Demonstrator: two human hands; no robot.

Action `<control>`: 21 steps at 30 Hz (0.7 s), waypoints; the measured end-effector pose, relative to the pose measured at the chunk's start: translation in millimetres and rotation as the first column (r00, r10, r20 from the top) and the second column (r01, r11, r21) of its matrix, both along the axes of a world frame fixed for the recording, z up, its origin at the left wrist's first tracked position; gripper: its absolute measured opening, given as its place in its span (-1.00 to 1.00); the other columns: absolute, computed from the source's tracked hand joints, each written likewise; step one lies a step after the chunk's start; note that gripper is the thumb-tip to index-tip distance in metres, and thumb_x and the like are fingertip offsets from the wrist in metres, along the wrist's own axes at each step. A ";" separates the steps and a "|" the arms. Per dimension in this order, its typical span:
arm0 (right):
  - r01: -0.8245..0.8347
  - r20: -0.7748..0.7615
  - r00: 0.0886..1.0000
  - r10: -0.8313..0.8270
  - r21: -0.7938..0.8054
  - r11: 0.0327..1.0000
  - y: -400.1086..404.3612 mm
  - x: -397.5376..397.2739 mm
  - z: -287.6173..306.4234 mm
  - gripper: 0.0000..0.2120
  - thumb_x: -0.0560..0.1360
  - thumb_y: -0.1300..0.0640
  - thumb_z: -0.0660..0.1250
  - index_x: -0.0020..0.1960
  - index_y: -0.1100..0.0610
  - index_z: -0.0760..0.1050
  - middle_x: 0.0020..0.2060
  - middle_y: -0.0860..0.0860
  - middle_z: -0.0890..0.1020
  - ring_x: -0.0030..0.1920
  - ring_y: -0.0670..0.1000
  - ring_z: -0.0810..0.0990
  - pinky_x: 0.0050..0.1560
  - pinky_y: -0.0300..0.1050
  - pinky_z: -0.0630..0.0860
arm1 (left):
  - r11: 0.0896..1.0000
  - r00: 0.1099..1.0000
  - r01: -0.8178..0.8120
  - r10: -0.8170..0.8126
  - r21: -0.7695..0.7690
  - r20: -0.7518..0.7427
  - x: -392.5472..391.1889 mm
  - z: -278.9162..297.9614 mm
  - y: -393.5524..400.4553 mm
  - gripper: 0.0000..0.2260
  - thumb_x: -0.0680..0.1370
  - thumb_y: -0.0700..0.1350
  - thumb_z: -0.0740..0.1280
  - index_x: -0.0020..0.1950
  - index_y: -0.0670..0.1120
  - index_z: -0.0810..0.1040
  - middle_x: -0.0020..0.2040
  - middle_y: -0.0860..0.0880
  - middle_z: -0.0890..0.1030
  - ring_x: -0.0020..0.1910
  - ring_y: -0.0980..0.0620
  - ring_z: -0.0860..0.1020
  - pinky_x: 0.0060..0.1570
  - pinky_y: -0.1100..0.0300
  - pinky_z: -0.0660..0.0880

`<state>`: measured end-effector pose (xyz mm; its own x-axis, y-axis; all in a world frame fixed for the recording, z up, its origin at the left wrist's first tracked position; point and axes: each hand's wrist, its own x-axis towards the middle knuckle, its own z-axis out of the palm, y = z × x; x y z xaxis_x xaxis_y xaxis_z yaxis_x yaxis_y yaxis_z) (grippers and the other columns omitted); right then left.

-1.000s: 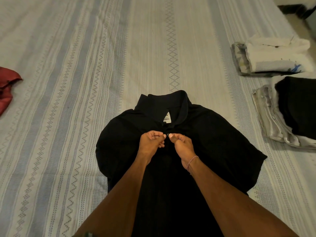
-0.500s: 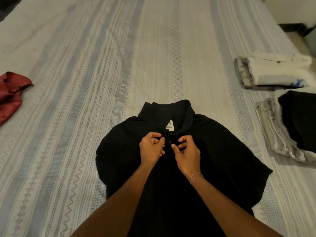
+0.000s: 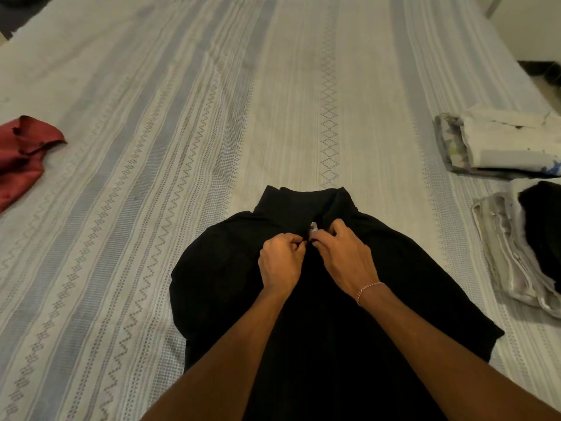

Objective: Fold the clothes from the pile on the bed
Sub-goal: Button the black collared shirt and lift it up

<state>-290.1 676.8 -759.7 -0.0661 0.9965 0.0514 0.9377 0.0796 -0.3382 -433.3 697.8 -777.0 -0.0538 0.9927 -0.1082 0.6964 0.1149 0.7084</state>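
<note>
While my forearms reach up from the bottom of the frame, my left hand [image 3: 280,262] and right hand [image 3: 344,256] each pinch the placket of the black polo shirt [image 3: 218,284] lying flat at lower centre of the bed [image 3: 212,117], likely buttoning it so it folds neatly. Folded stacks [image 3: 501,147] sit at right; a red garment [image 3: 21,156] waits at left.

black shirt [image 3: 230,268]: matt, soft knit cloth, absorbing light | bed [image 3: 182,117]: lying under a woven cotton-like sheet, matt, textured with raised zigzag bands | red garment [image 3: 21,150]: cloth showing a slight satin sheen | grey folded cloth [image 3: 504,268]: looking smooth, faintly glossy | bracelet [image 3: 368,287]: beaded, glinting
</note>
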 end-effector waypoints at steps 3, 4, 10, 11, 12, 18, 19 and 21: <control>-0.061 0.096 0.993 0.070 -0.091 0.994 10.0 -3.2 -1.7 -0.77 0.66 -0.07 0.19 0.24 -0.01 0.50 0.12 0.03 0.40 -0.01 0.00 0.46 -0.16 -0.06 0.59 | 0.999 0.999 0.052 -0.051 -0.014 0.015 -4.4 -5.8 3.6 -0.87 0.57 -0.09 0.43 0.09 -0.01 0.70 -0.09 0.09 0.70 -0.13 0.15 0.64 -0.06 0.10 0.64; -0.066 0.100 0.992 0.076 -0.100 0.993 12.5 -3.6 -2.1 -0.76 0.66 -0.07 0.21 0.23 0.00 0.51 0.13 0.03 0.40 0.00 0.01 0.46 -0.15 -0.06 0.59 | 0.998 0.997 0.058 -0.057 -0.017 0.042 -6.4 -8.3 4.8 -0.88 0.56 -0.09 0.44 0.08 -0.02 0.71 -0.12 0.10 0.70 -0.16 0.17 0.64 -0.08 0.11 0.64; -0.010 -0.027 1.000 0.008 -0.054 0.998 14.9 -4.5 -13.3 -0.80 0.57 -0.01 0.39 0.13 0.05 0.63 0.00 0.03 0.47 -0.12 -0.03 0.47 -0.16 -0.06 0.58 | 0.982 0.951 0.072 -0.014 -0.177 0.308 -15.1 -17.2 15.1 -0.91 0.58 -0.08 0.42 -0.02 0.00 0.74 -0.37 0.15 0.62 -0.45 0.26 0.53 -0.17 0.10 0.63; 0.005 -0.054 0.999 -0.007 -0.023 1.000 13.6 -5.5 -16.3 -0.82 0.56 0.01 0.42 0.10 0.06 0.64 -0.03 0.03 0.48 -0.16 -0.03 0.48 -0.19 -0.06 0.58 | 0.976 0.941 0.084 -0.011 -0.201 0.338 -16.4 -17.0 16.3 -0.90 0.59 -0.07 0.41 -0.01 0.00 0.73 -0.37 0.15 0.63 -0.45 0.26 0.52 -0.18 0.12 0.62; 0.020 -0.082 0.996 -0.019 0.013 1.000 11.5 -5.0 -19.7 -0.83 0.54 0.03 0.44 0.08 0.07 0.65 -0.05 0.03 0.50 -0.19 -0.02 0.51 -0.23 -0.05 0.59 | 0.970 0.929 0.095 -0.005 -0.224 0.370 -16.4 -16.2 16.7 -0.90 0.59 -0.07 0.41 0.00 -0.01 0.73 -0.34 0.14 0.64 -0.45 0.26 0.52 -0.21 0.15 0.59; 0.075 -0.164 0.985 -0.044 0.188 0.979 1.7 -9.0 -44.5 -0.79 0.55 0.05 0.39 0.13 0.11 0.66 -0.14 0.05 0.53 -0.22 0.01 0.51 -0.30 -0.05 0.57 | 0.937 0.872 0.127 0.051 -0.325 0.487 -21.6 -12.4 20.8 -0.84 0.62 -0.06 0.37 0.10 -0.09 0.70 -0.35 -0.06 0.64 -0.50 0.12 0.48 -0.44 0.24 0.46; 0.092 -0.160 0.985 -0.062 0.192 0.977 0.1 -11.4 -48.2 -0.77 0.57 0.03 0.34 0.13 0.11 0.65 -0.14 0.06 0.53 -0.22 0.02 0.50 -0.29 -0.03 0.55 | 0.935 0.878 0.133 0.042 -0.328 0.476 -22.8 -13.4 21.1 -0.83 0.63 -0.05 0.36 0.11 -0.07 0.69 -0.31 -0.11 0.66 -0.49 0.12 0.48 -0.42 0.24 0.48; 0.113 -0.148 0.985 -0.086 0.185 0.976 -1.8 -13.7 -53.4 -0.74 0.60 0.01 0.27 0.15 0.10 0.63 -0.12 0.06 0.53 -0.20 0.04 0.50 -0.26 0.00 0.55 | 0.930 0.882 0.154 0.023 -0.332 0.472 -22.9 -14.1 20.7 -0.83 0.63 -0.04 0.35 0.13 -0.06 0.68 -0.28 -0.11 0.66 -0.48 0.12 0.50 -0.40 0.25 0.50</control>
